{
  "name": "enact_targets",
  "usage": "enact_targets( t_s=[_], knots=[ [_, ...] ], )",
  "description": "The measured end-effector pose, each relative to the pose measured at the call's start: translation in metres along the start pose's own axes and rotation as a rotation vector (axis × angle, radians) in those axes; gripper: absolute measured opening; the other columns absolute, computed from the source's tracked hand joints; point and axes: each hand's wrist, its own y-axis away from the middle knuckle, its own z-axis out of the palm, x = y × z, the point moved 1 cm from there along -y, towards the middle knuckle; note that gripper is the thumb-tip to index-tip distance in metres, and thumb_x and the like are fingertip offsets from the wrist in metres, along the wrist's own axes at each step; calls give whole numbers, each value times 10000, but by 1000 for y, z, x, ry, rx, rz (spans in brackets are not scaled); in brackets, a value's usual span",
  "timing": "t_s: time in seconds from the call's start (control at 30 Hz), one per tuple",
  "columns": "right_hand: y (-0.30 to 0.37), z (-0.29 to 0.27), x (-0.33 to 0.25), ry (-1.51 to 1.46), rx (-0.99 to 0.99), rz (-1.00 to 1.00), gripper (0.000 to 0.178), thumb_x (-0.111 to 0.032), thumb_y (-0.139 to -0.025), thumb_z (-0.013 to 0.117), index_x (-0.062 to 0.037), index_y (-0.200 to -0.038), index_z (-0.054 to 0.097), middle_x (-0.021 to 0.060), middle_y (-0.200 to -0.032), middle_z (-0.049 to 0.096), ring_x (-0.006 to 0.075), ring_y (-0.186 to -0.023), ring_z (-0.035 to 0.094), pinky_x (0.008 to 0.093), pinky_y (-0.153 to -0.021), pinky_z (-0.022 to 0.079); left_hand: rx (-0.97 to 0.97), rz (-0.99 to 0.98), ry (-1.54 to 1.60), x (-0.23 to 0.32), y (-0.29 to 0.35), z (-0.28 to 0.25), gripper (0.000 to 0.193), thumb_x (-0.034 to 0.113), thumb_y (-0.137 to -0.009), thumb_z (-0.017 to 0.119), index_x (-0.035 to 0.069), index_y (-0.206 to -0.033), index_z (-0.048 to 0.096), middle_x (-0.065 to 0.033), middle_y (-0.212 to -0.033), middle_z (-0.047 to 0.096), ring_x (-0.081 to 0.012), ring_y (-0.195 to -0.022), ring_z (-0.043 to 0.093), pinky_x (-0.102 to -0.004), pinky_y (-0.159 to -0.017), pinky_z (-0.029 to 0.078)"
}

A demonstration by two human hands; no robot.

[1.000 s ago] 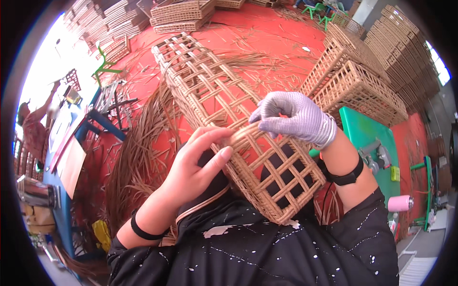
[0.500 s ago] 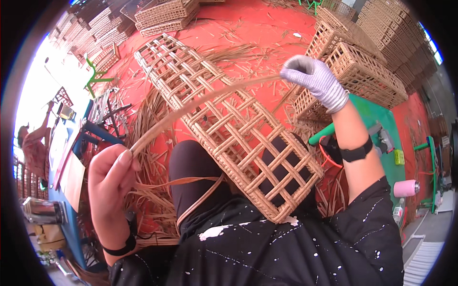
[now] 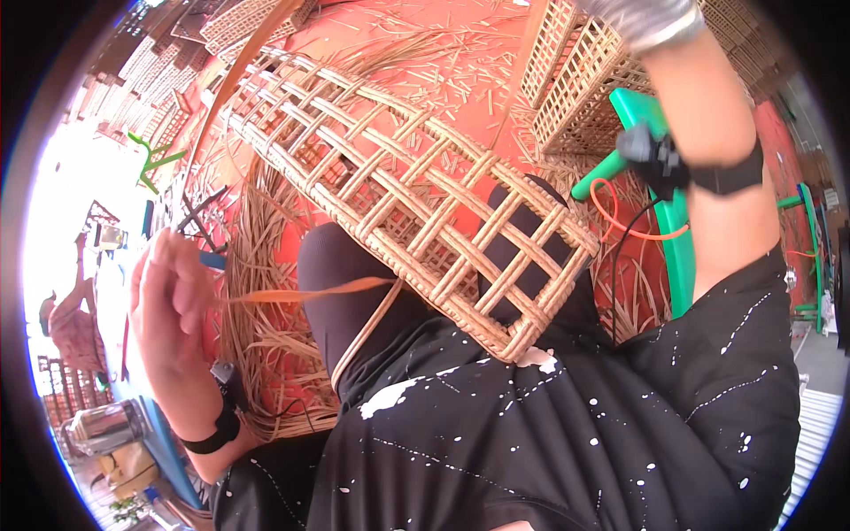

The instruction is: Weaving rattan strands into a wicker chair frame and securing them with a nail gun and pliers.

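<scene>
A woven cane basket frame (image 3: 416,190), an open lattice with braided edges, lies slantwise across my lap. From its near left side a flat brown cane strip (image 3: 310,292) runs to my left hand (image 3: 173,296), which is bare. That hand's fingers are blurred and raised, so their grip on the strip is unclear. Another length of strip (image 3: 239,84) rises from the fingertips past the upper edge. My right hand (image 3: 651,19), in a pale glove, is raised at the top right and partly cut off. Strip hangs beside it, apparently held in its fingers.
Several woven baskets (image 3: 589,84) stand beyond my right arm, with more stacked at the far left. A green stool (image 3: 677,257) and an orange cord (image 3: 620,232) are on my right. Loose cane strips (image 3: 257,239) cover the red floor by my left knee.
My right hand has swung up and to the right, drawing the strip into a higher arc. My left hand has shifted slightly left, its pinch loosening. The basket frame appears slightly higher.
</scene>
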Motion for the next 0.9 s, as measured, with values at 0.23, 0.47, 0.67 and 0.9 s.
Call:
enact_targets(
  t_s=[0.23, 0.47, 0.67, 0.9],
  knots=[
    [5, -41, 35, 910, 189, 208, 297, -280, -882, 656, -7, -999, 669, 70, -776, 674, 148, -746, 641, 263, -698, 517, 9, 37, -124, 7, 18, -22, 249, 148, -996, 445, 7, -820, 550, 26, -573, 441, -18, -401, 284, -187, -381, 210],
    [-10, 128, -33, 490, -693, 316, 509, -471, -952, 471, -23, -778, 640, 50, -640, 595, 161, -580, 559, 285, -595, 488, -127, 203, -331, 40, 12, 59, 226, 167, -961, 507, -11, -851, 593, 3, -649, 551, 0, -416, 312, -175, -399, 217],
    [-16, 100, -13, 301, -383, 110, 426, -397, -941, 544, -65, -693, 638, 31, -617, 585, 95, -584, 554, 272, -600, 499, -218, 22, -136, 30, 9, 31, 281, 202, -973, 491, -26, -880, 627, 29, -502, 469, -4, -373, 294, -174, -362, 209],
    [-32, -33, 13, 187, 151, -16, 307, -274, -912, 630, -97, -665, 592, -12, -593, 539, 140, -645, 600, 274, -725, 511, -65, -77, -402, 5, 25, -29, 273, 168, -994, 469, -40, -942, 637, -3, -545, 522, -45, -395, 423, -169, -391, 332]
  ],
)
